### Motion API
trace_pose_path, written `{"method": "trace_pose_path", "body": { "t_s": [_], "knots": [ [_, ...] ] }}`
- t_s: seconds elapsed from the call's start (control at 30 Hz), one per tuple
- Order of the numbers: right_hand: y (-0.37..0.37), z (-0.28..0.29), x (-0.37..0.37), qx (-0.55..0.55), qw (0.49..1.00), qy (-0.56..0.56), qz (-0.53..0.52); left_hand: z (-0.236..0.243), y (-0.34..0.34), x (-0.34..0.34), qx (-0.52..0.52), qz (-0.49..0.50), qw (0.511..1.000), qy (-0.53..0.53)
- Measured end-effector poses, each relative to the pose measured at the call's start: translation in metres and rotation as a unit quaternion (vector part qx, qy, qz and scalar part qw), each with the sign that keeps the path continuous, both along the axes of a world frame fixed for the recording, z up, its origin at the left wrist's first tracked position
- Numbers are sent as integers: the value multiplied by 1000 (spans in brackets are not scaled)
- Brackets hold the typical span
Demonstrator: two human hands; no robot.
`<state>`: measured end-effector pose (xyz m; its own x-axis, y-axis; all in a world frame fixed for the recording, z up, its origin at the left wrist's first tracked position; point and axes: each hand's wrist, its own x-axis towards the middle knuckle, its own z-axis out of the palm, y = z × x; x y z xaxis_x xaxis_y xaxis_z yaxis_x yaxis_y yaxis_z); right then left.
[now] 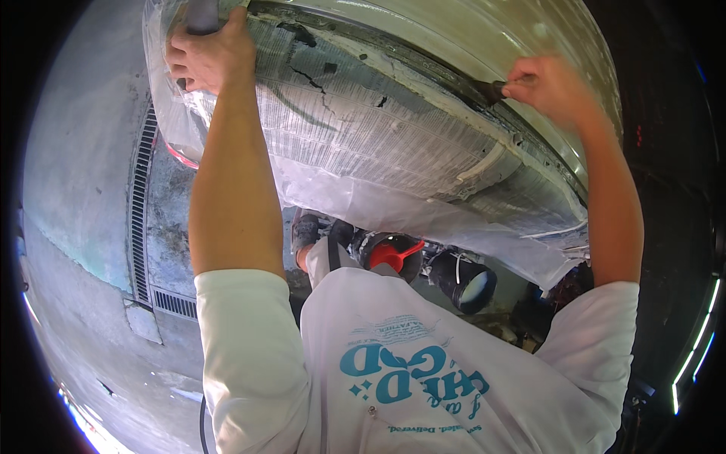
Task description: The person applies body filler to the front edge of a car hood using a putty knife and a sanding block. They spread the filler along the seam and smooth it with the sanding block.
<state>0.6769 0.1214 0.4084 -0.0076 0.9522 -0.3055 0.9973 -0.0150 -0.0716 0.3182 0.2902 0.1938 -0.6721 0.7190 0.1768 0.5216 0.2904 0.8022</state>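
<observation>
My left hand (215, 57) grips a flat grey object (203, 17) at the upper left of a panel covered with newspaper (393, 129) and clear plastic (355, 197); its exact shape is cut off by the frame. My right hand (541, 91) pinches a small dark spreader or scraper (493, 92) against the dark trim strip (423, 68) along the newspaper's upper edge. Above the strip is a pale, glossy curved panel (552, 38). The newspaper has tears and dark patches, and pale tape runs along its edge.
Below the panel are a dark bucket with a red scoop (389, 257), a black container (461, 280) and my feet (306, 238). A long floor drain grate (140, 204) runs down the grey concrete floor on the left. Dark clutter lies at the lower right.
</observation>
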Motion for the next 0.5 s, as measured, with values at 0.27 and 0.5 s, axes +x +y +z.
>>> {"method": "trace_pose_path", "body": {
  "t_s": [0.27, 0.5],
  "knots": [
    [-35, 0, -23, 79, 987, -129, 58, 8, -3, 7, -1, -22, 1000, -16],
    [-34, -14, -33, 102, 974, -176, 98, -1, 1, -4, -2, -4, 1000, 4]
  ]
}}
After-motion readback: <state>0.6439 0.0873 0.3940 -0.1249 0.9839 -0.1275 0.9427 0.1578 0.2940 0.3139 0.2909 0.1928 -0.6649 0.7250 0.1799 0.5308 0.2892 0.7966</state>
